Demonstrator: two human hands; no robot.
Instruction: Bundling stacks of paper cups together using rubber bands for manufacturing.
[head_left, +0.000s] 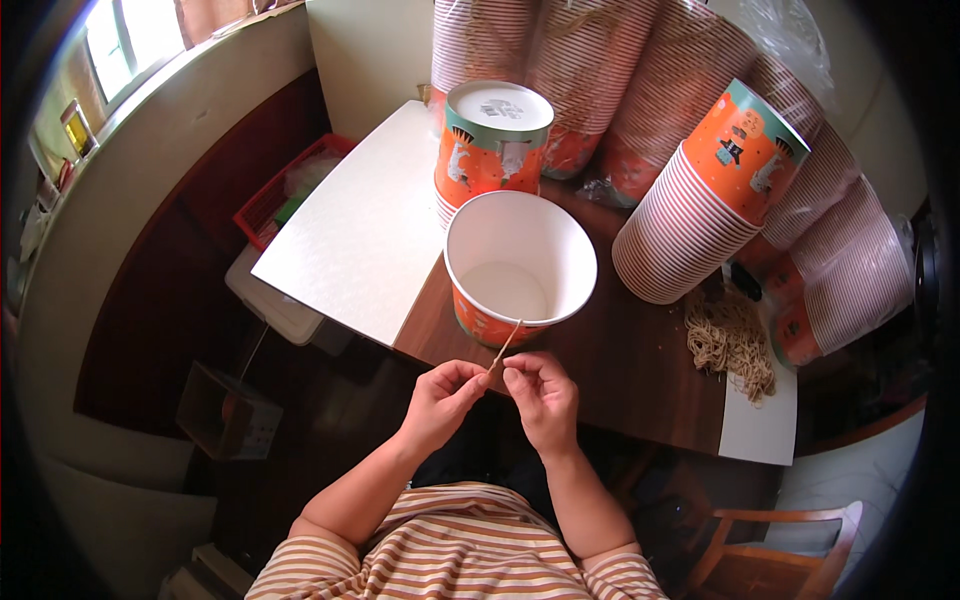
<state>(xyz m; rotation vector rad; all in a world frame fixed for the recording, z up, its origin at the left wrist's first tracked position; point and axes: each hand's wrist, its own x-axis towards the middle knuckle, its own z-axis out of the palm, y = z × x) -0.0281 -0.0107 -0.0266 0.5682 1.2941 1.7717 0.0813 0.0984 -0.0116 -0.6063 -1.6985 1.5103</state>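
In the head view, the fingers of the left hand (447, 398) pinch a thin tan string (509, 341); the right hand (543, 398) has its fingertips bunched right beside it, though whether they grip it I cannot tell. The string slants up to the near rim of an open paper bucket (522, 255) on the table (640, 370). Behind the bucket stands a stack of cups (490, 170); a pile of string (728, 345) lies to the right.
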